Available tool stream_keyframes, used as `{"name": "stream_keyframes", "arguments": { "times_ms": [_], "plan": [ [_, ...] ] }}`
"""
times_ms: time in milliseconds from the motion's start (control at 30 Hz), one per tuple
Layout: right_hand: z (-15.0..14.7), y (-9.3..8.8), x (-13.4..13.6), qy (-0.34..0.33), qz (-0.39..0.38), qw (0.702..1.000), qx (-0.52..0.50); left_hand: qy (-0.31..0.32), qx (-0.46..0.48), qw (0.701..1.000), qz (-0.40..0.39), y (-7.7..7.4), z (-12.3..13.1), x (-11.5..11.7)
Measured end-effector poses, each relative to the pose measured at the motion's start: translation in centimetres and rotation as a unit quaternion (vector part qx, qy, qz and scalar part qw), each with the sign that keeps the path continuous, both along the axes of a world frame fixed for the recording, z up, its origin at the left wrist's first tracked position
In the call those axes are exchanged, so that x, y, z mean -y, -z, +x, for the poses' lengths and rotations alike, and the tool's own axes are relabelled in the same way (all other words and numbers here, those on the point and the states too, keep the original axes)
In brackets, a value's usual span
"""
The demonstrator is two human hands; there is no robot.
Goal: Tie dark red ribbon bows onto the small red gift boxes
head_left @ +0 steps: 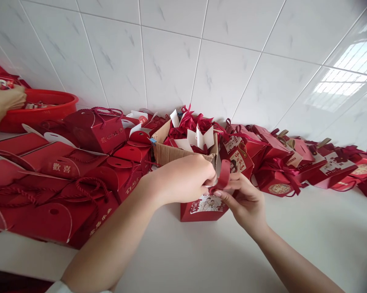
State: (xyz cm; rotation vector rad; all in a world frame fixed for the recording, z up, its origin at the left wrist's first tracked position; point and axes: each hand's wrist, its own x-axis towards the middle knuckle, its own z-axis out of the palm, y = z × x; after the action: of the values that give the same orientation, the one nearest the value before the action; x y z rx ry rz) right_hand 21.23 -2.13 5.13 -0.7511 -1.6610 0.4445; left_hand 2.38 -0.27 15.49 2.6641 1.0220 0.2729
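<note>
A small red gift box with a white printed picture on its front stands on the white table before me. Both my hands are at its top. A red ribbon loops up there between them. My right hand pinches the ribbon between thumb and fingers. My left hand reaches over the box from the left with its fingers curled in at the ribbon's base; what they grip is partly hidden behind the knuckles. Just behind stands an open cardboard box filled with red ribbons and white-lined pieces.
Red gift boxes with rope handles crowd the left. Ribboned gift boxes line the wall at right. Another person's hand reaches over a red plastic basin holding small packets. A tiled wall bounds the table.
</note>
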Motion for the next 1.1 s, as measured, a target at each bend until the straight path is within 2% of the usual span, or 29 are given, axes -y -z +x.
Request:
{"name": "stream_keyframes", "arguments": {
  "times_ms": [100,167,300,400,500,600,700,800,867,1100],
  "plan": [
    [-0.3,0.3,-0.2,0.023,-0.006,0.999,-0.027,0.024,-0.011,0.999,0.022,0.2,0.1,-0.1],
    [-0.2,0.4,-0.3,0.033,-0.012,0.999,0.01,0.038,-0.012,0.999,0.036,0.3,0.1,-0.3],
    [0.5,-0.5,-0.1,0.057,0.074,0.994,0.057,0.047,0.032,0.998,0.038,-0.1,-0.2,-0.3],
    [1.1,-2.0,0.4,0.027,0.138,0.988,0.063,0.038,0.117,0.991,0.055,-1.0,-1.1,0.5],
    [1.6,-3.5,1.0,-0.019,0.202,0.974,0.1,0.001,0.229,0.964,0.135,-1.6,-1.9,1.5],
    [1.8,-4.4,1.5,-0.049,0.242,0.959,0.141,0.041,0.267,0.948,0.167,-1.6,-1.8,2.0],
    [1.9,-4.6,1.9,-0.069,0.253,0.948,0.18,0.119,0.24,0.952,0.15,-1.3,-1.1,1.9],
    [1.9,-4.6,2.2,-0.079,0.258,0.943,0.196,0.152,0.242,0.951,0.117,-1.2,-0.4,1.5],
    [1.9,-4.6,2.3,-0.074,0.261,0.942,0.199,0.143,0.262,0.951,0.077,-1.1,-0.2,1.3],
    [2.1,-5.1,2.5,-0.047,0.285,0.932,0.217,0.04,0.31,0.947,-0.072,-0.4,0.0,1.4]
  ]
}}
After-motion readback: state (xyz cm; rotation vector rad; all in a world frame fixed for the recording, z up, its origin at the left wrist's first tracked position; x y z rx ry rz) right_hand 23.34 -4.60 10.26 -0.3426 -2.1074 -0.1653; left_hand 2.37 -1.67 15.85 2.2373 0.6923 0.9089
